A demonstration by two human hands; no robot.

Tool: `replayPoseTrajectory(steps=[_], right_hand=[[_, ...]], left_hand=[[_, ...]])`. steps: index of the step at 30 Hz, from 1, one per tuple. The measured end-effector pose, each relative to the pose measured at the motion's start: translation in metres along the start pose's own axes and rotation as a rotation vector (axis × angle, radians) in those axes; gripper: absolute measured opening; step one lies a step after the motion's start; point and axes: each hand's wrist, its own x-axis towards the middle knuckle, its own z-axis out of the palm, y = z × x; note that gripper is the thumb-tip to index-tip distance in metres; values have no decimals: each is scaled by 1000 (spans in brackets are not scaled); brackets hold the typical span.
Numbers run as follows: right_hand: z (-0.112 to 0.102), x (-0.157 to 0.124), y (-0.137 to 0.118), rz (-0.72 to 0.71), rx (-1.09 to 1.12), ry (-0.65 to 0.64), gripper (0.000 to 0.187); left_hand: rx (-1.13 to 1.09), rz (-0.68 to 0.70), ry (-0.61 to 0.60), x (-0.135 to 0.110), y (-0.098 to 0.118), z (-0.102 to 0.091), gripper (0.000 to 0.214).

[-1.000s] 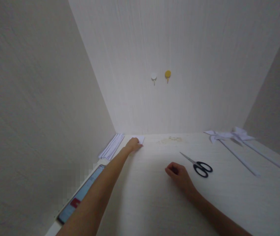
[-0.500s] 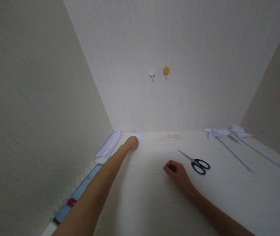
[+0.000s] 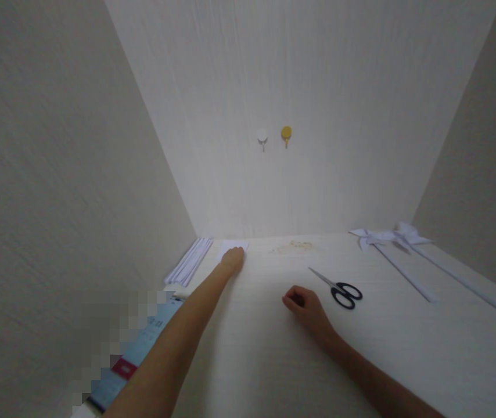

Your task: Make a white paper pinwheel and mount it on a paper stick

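Note:
My left hand (image 3: 233, 261) reaches far forward, with its fingers curled down at the near edge of a white piece of paper (image 3: 230, 244). Its fingertips are hidden, so I cannot tell whether they grip the paper. Closer to me, my right hand (image 3: 304, 305) rests on the white surface (image 3: 252, 348), its fingers curled into a loose closed shape with nothing visible in them. Just right of it lie scissors (image 3: 338, 289) with black handles, blades pointing away to the left.
Rolled white paper sticks (image 3: 190, 261) lie along the left wall. A phone (image 3: 143, 342), partly blurred, is beside my left forearm. Two paper pinwheels on sticks, one nearer (image 3: 367, 237) and one farther right (image 3: 409, 234), lie at the right. A white hook (image 3: 262, 138) and yellow hook (image 3: 286, 133) are on the wall.
My left hand has drawn slightly back towards me over the paper, and more of the sheet shows. The view has shifted slightly; my right hand and the scissors keep their places.

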Motion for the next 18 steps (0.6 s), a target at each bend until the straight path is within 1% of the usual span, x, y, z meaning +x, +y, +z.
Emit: replayPoseTrajectory(steps=[3,4,5,7,11,13,14,15,16,17,18], right_hand=[[0,0,-1,-7,-5,12,16],[0,0,-2,-8,-6,14,16],[0,0,-2,-8,-7,15,16],[0,-1,-4,-6,-3,13,16],[-1,0,-3,0,16,45,17],[-2,1,-1,6,41,85,16],[-3,1,0,13,61,109,14],[-4,2,0,21,87,137,13],[-5,1,1,27,115,166,12],[-6,1,2,31,140,197,14],[-6,0,2,33,156,228,15]], left_hand=[[-22,-17,42,-5,2,-5,32],[-33,-26,69,-7,2,-9,31],[-48,-32,105,-9,2,-15,26],[-86,-41,199,-14,3,-32,21],[-206,-49,404,-29,10,-71,26],[-331,-44,480,-42,19,-82,24],[-642,-46,520,-50,24,-83,18],[-978,-36,512,-58,29,-81,15],[-1285,-22,480,-67,34,-76,15],[-1539,-10,422,-76,39,-68,17],[-1731,7,358,-84,43,-58,19]])
